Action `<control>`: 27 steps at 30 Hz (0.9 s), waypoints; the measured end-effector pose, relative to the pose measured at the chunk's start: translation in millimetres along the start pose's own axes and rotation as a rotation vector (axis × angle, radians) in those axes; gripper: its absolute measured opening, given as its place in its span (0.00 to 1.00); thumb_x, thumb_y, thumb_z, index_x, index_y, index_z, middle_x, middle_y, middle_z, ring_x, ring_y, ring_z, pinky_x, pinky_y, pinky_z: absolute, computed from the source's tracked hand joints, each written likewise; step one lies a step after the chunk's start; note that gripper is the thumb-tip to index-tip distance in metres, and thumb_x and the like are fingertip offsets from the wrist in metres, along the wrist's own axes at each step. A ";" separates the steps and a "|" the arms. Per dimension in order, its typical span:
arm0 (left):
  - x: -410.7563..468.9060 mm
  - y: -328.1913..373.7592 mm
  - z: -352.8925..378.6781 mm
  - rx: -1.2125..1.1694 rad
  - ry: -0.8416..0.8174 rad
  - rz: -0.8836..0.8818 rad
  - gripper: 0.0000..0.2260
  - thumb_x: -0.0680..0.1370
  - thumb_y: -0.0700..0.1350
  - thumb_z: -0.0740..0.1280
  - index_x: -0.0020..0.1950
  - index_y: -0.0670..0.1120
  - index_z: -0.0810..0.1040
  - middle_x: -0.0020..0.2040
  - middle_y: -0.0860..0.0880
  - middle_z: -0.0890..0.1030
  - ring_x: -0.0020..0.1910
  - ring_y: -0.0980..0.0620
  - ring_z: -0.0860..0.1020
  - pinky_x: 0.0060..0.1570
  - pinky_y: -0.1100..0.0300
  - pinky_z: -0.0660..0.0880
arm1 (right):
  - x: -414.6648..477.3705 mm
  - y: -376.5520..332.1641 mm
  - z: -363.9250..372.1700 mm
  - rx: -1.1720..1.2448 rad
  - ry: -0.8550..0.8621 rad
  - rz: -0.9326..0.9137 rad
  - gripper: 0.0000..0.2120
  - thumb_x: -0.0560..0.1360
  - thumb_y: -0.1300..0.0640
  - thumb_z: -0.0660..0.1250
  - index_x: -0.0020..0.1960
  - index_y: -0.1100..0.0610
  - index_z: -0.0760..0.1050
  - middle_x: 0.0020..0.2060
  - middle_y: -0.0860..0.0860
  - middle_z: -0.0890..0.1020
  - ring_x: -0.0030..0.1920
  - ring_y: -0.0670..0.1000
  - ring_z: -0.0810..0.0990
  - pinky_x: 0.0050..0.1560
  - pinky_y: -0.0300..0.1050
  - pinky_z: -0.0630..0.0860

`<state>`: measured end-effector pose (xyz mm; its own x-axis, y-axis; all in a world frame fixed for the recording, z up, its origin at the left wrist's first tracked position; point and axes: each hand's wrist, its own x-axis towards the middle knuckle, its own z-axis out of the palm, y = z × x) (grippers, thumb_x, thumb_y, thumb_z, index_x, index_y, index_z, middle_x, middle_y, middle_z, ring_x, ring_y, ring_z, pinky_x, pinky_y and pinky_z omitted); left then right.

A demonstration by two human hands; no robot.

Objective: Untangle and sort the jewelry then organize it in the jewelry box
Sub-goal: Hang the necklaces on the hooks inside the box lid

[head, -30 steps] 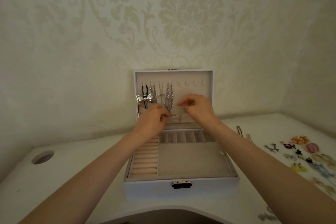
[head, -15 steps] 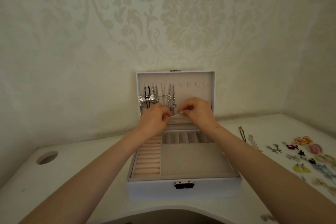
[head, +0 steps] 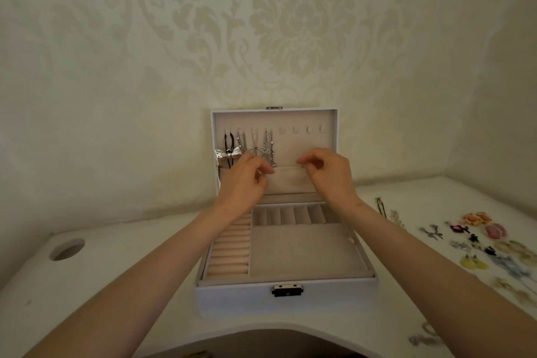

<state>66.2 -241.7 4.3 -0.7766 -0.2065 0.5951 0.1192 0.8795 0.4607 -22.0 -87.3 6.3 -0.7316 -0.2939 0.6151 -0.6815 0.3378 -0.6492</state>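
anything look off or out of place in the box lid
The silver bow on the leftmost necklace juts sideways over the left wall of the lid, so it may catch when the box shuts. Otherwise nothing looks odd: four right hooks are simply bare.

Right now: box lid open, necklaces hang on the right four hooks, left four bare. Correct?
No. The head view shows the necklaces hanging on the left four hooks of the open lid; the right four hooks are bare.

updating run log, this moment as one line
jewelry box: open | left hand: at lid pocket rim | right hand: same rim | grip: unclear
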 end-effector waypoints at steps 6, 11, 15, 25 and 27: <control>-2.8 26.4 24.5 -0.076 -0.175 0.058 0.11 0.72 0.34 0.63 0.50 0.46 0.77 0.41 0.55 0.79 0.40 0.52 0.77 0.45 0.55 0.75 | -13.3 23.1 -32.2 -0.009 -0.005 0.095 0.11 0.72 0.68 0.65 0.42 0.53 0.82 0.39 0.48 0.82 0.39 0.45 0.78 0.44 0.36 0.72; 1.0 59.7 55.1 -0.075 -0.330 0.176 0.10 0.73 0.34 0.63 0.50 0.43 0.79 0.47 0.47 0.82 0.44 0.51 0.78 0.44 0.62 0.71 | -20.1 45.3 -64.9 -0.125 -0.036 0.159 0.09 0.72 0.64 0.67 0.43 0.51 0.82 0.38 0.46 0.81 0.39 0.46 0.77 0.41 0.37 0.70; 5.9 80.9 78.1 -0.059 -0.366 0.232 0.09 0.72 0.35 0.64 0.49 0.43 0.80 0.47 0.46 0.82 0.46 0.48 0.79 0.47 0.59 0.72 | -28.2 64.7 -91.0 -0.298 -0.164 0.269 0.07 0.72 0.62 0.68 0.47 0.53 0.82 0.40 0.47 0.80 0.45 0.48 0.78 0.44 0.39 0.69; 10.7 106.8 106.1 0.019 -0.483 0.294 0.08 0.76 0.39 0.62 0.50 0.46 0.80 0.51 0.49 0.80 0.50 0.51 0.77 0.52 0.55 0.73 | -43.6 84.0 -107.0 -0.771 -0.447 0.523 0.21 0.68 0.39 0.73 0.45 0.58 0.77 0.45 0.52 0.82 0.48 0.53 0.81 0.42 0.41 0.70; 8.6 104.0 109.0 0.018 -0.466 0.305 0.08 0.76 0.39 0.63 0.50 0.46 0.80 0.50 0.49 0.81 0.50 0.52 0.77 0.50 0.57 0.73 | -45.6 84.6 -103.2 -0.806 -0.442 0.496 0.22 0.68 0.39 0.73 0.38 0.57 0.70 0.41 0.52 0.79 0.49 0.54 0.81 0.42 0.42 0.69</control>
<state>4.4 -105.2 -14.5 -0.9003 0.2668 0.3438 0.3743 0.8778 0.2990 -44.5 47.0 -30.6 -0.9781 -0.2051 0.0368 -0.2083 0.9587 -0.1938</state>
